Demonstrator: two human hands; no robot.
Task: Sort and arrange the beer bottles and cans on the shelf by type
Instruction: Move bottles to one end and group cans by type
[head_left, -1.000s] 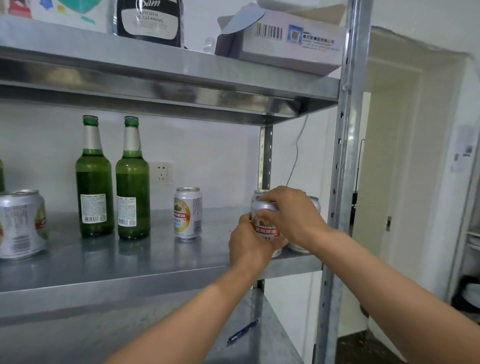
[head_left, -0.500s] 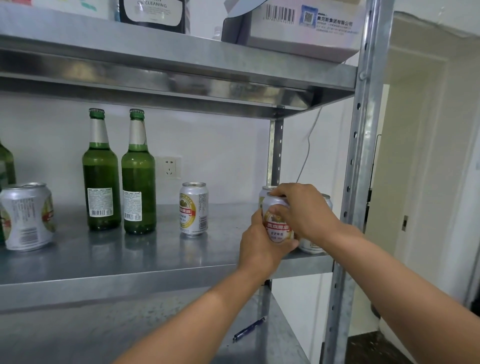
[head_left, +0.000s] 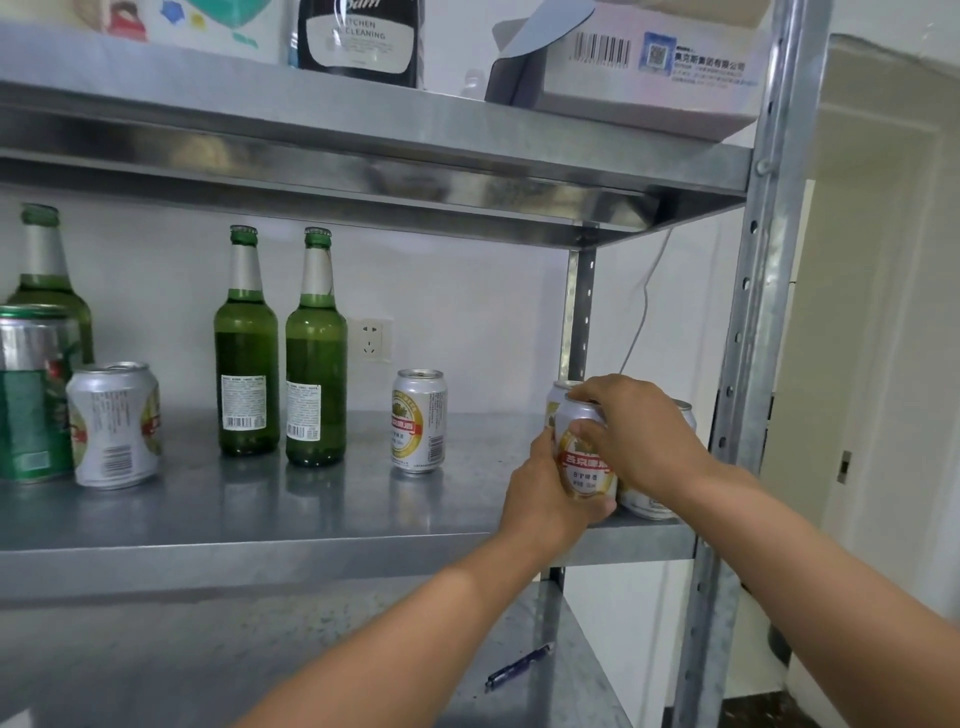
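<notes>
Both hands hold one silver beer can (head_left: 584, 462) with a red and gold label at the right end of the steel shelf (head_left: 311, 525). My left hand (head_left: 545, 493) wraps its lower side; my right hand (head_left: 634, 436) grips its top. Two more silver cans stand behind, one (head_left: 558, 389) at the back and one (head_left: 649, 506) under my right wrist, both mostly hidden. Another silver can (head_left: 418, 421) stands mid-shelf. Two green bottles (head_left: 246, 348) (head_left: 316, 353) stand side by side left of it. At far left are a silver can (head_left: 114, 426), a green can (head_left: 31, 395) and a third bottle (head_left: 44, 270).
The upper shelf (head_left: 363, 130) carries a cardboard box (head_left: 639, 62), a dark cleaning pouch (head_left: 358, 39) and other packets. A blue pen (head_left: 519, 665) lies on the lower shelf. A steel upright (head_left: 743, 364) bounds the right side, with a doorway beyond. A wall socket (head_left: 370, 340) sits behind.
The view has shifted left, bringing the green can and a third bottle into sight. Both hands keep hold of the same can at the right end of the shelf.
</notes>
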